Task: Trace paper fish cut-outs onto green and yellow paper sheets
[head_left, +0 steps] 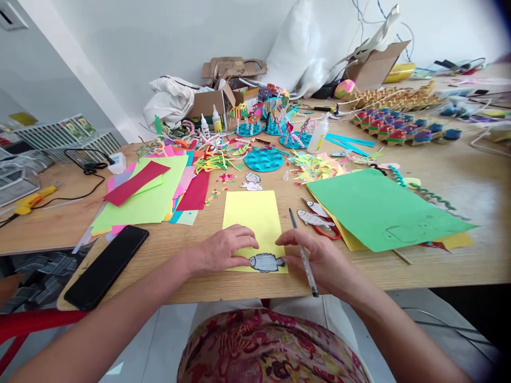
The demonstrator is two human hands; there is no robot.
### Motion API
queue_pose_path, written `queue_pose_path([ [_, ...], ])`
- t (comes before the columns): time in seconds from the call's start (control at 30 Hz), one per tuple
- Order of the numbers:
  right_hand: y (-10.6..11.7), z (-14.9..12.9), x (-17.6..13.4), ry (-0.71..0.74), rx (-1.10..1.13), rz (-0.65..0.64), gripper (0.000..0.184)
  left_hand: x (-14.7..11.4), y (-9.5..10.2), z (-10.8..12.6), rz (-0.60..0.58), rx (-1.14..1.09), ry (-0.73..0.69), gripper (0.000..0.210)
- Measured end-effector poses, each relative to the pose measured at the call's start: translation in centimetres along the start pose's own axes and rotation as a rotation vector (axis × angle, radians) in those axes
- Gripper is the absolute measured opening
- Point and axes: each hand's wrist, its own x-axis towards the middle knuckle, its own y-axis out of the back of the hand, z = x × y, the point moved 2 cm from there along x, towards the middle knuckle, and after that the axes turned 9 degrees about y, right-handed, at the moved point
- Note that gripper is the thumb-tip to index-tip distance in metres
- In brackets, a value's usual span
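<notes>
A yellow sheet of paper (249,213) lies on the table straight in front of me. On its lower edge sits a white paper fish cutout (265,262) with a dark outline. My left hand (227,247) rests on the sheet, fingers apart, its thumb tip at the fish's head. Over the right side of the sheet, my right hand (315,260) keeps a pen (305,258) tucked between its fingers, with fingertips near the fish's tail. More paper fish (317,218) lie to the right, partly over red-handled scissors (333,232).
Green paper (383,207) with a pencil drawing lies right. Coloured sheets (139,199) and a black phone (107,266) are on the left. Further back are a blue scalloped disc (263,159), a glue bottle (318,135), paper scraps (319,167) and cardboard boxes (207,106).
</notes>
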Motion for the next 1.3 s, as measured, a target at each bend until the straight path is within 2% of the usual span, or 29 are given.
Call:
queue_pose_path([
  [0.17, -0.7, 0.7, -1.1, -0.052, 0.055, 0.015, 0.017, 1.1, -0.6, -0.4, -0.073, 0.009, -0.058, 0.033],
  [0.27, -1.1, 0.5, -1.3, -0.047, 0.046, -0.007, 0.018, 1.1, -0.9, -0.4, -0.051, 0.057, -0.073, 0.035],
  [0.47, -1.9, 0.0, -1.0, 0.054, -0.033, -0.001, 0.017, 0.8, -1.4, -0.6, -0.011, 0.087, -0.075, 0.029],
  [0.7, -1.6, 0.2, -1.5, 0.051, -0.012, -0.008, 0.02, 0.6, -1.7, -0.5, 0.031, 0.114, -0.083, 0.027],
  [1.3, -1.8, 0.1, -1.1, 0.076, -0.022, 0.038, 0.016, 0.5, -1.4, -0.1, 0.015, 0.103, -0.044, 0.024],
])
